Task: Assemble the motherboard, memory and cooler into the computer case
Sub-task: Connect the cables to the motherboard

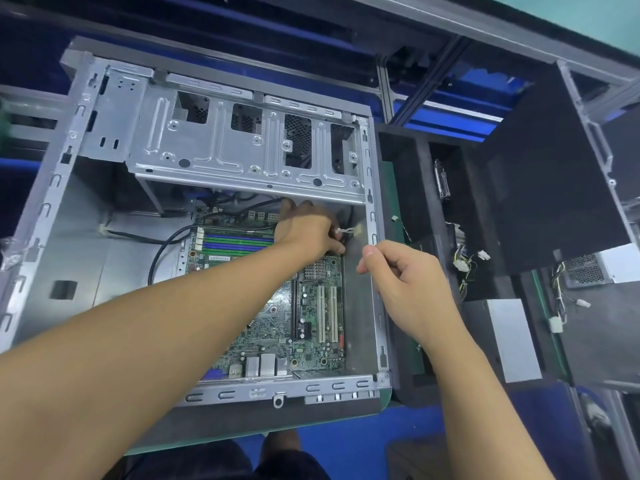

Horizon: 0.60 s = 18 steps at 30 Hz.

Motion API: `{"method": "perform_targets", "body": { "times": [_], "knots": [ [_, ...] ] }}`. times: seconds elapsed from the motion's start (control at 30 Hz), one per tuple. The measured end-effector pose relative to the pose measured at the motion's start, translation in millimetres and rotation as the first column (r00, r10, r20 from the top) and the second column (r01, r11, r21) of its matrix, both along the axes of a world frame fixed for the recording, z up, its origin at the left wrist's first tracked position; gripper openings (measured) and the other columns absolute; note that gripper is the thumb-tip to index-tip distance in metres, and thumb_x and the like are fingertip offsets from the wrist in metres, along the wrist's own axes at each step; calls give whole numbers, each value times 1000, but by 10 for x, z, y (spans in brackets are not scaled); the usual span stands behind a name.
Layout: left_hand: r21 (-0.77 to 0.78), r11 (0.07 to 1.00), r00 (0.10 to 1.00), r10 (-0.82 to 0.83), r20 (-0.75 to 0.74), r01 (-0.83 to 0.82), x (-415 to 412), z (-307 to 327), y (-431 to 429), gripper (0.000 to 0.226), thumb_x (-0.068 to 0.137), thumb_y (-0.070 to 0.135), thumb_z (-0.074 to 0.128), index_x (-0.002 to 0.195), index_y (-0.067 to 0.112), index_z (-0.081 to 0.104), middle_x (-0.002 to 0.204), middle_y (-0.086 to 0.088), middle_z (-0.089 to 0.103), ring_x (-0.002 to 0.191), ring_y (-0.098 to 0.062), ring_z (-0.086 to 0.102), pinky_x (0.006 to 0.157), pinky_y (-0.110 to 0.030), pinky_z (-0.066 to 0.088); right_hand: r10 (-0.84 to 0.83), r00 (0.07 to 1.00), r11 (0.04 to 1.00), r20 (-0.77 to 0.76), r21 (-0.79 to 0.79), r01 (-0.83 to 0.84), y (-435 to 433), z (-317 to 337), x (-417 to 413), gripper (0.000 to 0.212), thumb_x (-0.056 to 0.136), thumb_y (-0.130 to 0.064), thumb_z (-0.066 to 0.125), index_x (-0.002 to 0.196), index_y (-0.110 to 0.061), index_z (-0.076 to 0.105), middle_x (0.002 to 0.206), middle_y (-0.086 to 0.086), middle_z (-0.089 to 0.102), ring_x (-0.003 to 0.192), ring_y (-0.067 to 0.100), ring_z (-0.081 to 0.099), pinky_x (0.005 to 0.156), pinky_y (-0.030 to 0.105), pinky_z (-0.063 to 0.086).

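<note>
The motherboard point(311, 327) lies flat inside the computer case point(242, 392) at centre frame, its upper right corner under the left hand point(306, 230) gripping a white connector point(348, 231), the right hand point(405, 277) just right of it, fingers curled, whether holding anything I cannot tell

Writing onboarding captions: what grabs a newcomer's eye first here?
The open computer case fills the centre, the green motherboard lying in its floor. The left hand reaches to the board's far edge and grips a white connector, while the right hand, fingers curled, hovers over the case's right wall.
</note>
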<state>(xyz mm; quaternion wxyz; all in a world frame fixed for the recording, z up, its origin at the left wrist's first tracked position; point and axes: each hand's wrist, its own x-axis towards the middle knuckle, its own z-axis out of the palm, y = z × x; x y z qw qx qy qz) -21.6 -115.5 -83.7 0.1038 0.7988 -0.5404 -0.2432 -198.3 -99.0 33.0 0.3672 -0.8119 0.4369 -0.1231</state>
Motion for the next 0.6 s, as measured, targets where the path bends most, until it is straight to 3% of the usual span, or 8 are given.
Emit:
{"method": "perform_targets", "body": {
  "times": [0.2,0.43,0.6],
  "knots": [
    [-15,999,999,-33,38,34,-15,-29,9,38,71,73,61,84,38,66,104,6,62,110,-25,46,83,-40,23,-13,1000,1000,20,-4,13,10,-6,-7,34,102,-27,55,70,-26,65,49,-9,35,49,8,33,49,17,28],
    [-63,998,999,-29,21,30,-7,-5,30,43,69,77,62,88,39,69,104,7,65,110,-19,48,89,-40,21,-18,999,1000,43,-16,19,30,-5,5,33,102,-29,54,71,-25,65,48,-11,35,48,7,33,48,16,26],
    [-67,997,998,-46,42,49,-13,14,46,37,70,77,61,80,41,62,105,8,65,110,-19,49,87,-41,22,-27,999,999,32,-36,29,41,0,19,33,101,-30,54,71,-24,65,48,-11,36,48,7,34,48,17,27]
  ]
}}
